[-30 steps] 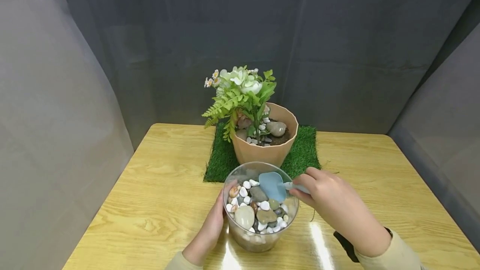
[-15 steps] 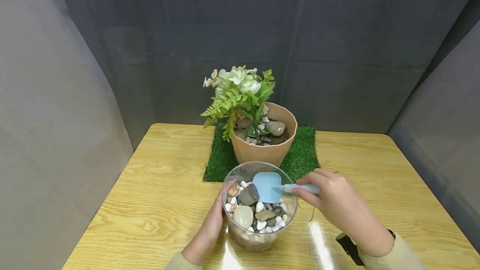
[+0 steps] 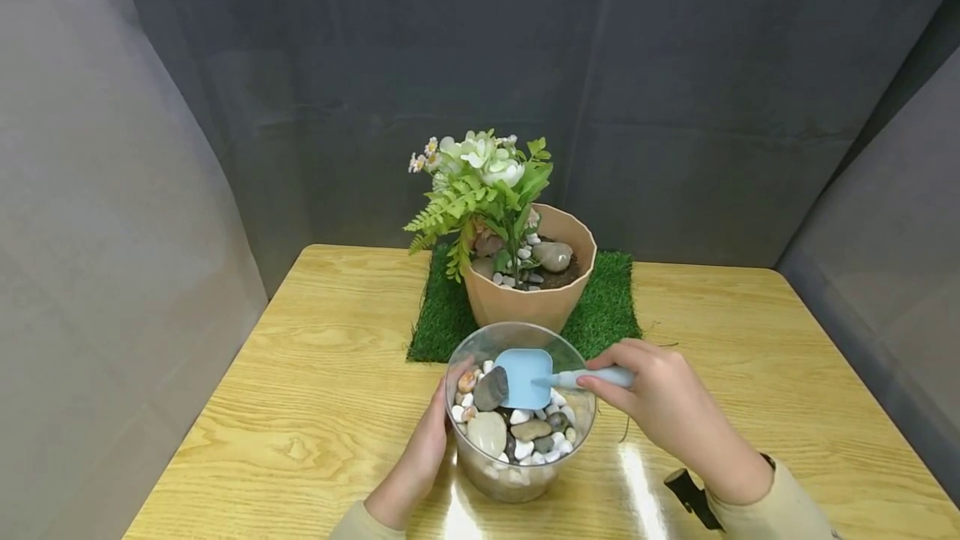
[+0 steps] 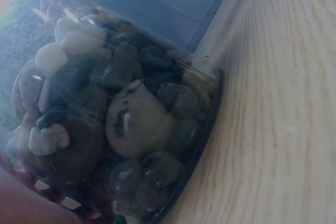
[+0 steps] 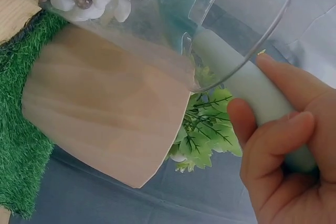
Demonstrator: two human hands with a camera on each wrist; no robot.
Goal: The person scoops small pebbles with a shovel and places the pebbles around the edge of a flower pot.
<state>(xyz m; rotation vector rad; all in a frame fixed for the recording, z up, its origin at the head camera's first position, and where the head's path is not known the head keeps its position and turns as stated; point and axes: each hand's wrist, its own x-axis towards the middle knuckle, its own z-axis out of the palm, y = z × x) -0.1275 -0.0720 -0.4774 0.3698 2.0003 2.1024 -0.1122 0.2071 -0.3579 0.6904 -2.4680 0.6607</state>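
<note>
My right hand [image 3: 663, 394] grips the handle of a light blue plastic trowel [image 3: 525, 377], fingers curled round it in the right wrist view. The trowel blade lies inside a clear, round container [image 3: 506, 486], over pebbles, its tip against a dark grey stone [image 3: 491, 389]. White, brown and grey pebbles [image 3: 523, 448] fill the container's lower part, and a large cream stone [image 3: 487, 433] lies near the front. My left hand [image 3: 426, 444] holds the container's left side, its fingers partly seen through the wall. In the left wrist view stones [image 4: 139, 124] press against the clear wall.
Behind the container stands a peach flowerpot [image 3: 525, 307] with white flowers [image 3: 483, 161], fern leaves, stones and soil. Under it lies a green artificial grass mat [image 3: 611, 298]. All stand on a wooden table [image 3: 315, 373] with dark cloth [image 3: 360, 107] behind.
My right hand has moved the trowel blade leftward in the container. The dark grey stone has shifted left and tilted. My left hand has stayed on the container's side.
</note>
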